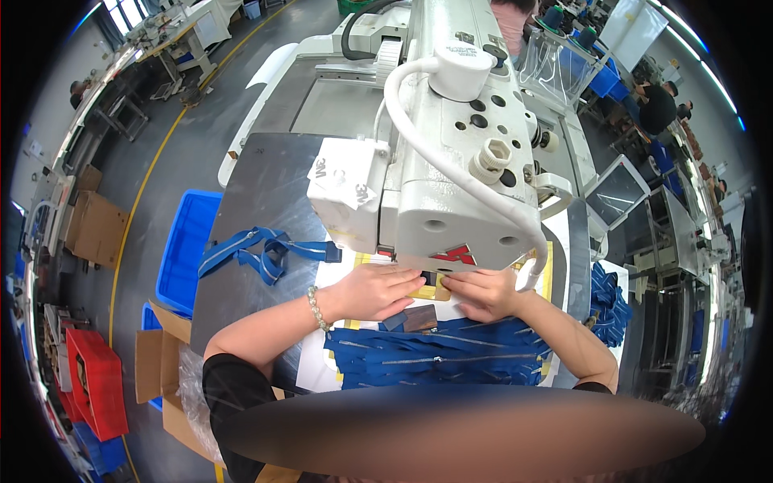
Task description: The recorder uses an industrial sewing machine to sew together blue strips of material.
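Note:
Under the head of a white industrial sewing machine (467,213), both my hands rest on a yellow template (435,291) with a small dark piece showing in its middle. My left hand (372,291) lies flat from the left, its fingers stretched toward that piece. From the right, my right hand (488,293) touches the template's other edge with its fingertips, thumb apart. Just below the hands lies a brownish dark patch (420,319). Closer to me is a layer of blue zippers (435,359), side by side, with metal teeth and a slider. The needle area is hidden behind the machine head.
Left on the dark table lies a loose blue zipper strip (270,249). Beyond the table edge stand a blue bin (187,253) and an open cardboard box (165,358). More blue zippers (608,304) are bundled at right, below a tilted screen (618,193).

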### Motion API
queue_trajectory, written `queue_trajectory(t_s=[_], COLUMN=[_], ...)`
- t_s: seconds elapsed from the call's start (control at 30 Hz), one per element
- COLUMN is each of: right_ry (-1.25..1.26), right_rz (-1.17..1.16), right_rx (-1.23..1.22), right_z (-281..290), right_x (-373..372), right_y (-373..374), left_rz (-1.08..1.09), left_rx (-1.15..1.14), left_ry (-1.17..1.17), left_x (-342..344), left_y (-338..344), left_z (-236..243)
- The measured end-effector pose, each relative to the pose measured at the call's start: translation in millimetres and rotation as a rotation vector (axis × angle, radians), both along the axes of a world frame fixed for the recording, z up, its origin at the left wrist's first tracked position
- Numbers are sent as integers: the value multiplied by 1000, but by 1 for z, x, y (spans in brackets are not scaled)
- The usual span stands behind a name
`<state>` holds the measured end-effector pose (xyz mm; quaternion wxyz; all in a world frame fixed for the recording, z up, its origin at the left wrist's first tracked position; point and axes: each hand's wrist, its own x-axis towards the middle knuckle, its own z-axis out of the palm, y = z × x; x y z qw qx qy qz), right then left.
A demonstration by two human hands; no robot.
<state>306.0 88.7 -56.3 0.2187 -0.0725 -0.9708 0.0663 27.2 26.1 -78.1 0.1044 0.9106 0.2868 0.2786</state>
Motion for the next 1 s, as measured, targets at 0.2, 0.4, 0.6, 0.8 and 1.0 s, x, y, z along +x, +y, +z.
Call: queue_trajectory(t_s=[0.2, 0.4, 0.6, 0.8, 1.0], right_ry=[3, -98, -122, -148, -159], right_rz=[7, 22, 25, 11, -6], right_rx=[2, -34, -66, -134, -149], right_z=[5, 1, 6, 5, 4], right_x=[-2, 3, 0, -2, -4], right_y=[0, -2, 1, 1, 0], left_rz=[17, -4, 1, -3, -8], left_rx=[73, 175, 201, 181, 174], left_ry=[-56, -90, -76, -79, -82], left_x=[0, 0, 0, 1, 3], left_y=[0, 1, 0, 0, -2], left_z=[6, 4, 3, 3, 5])
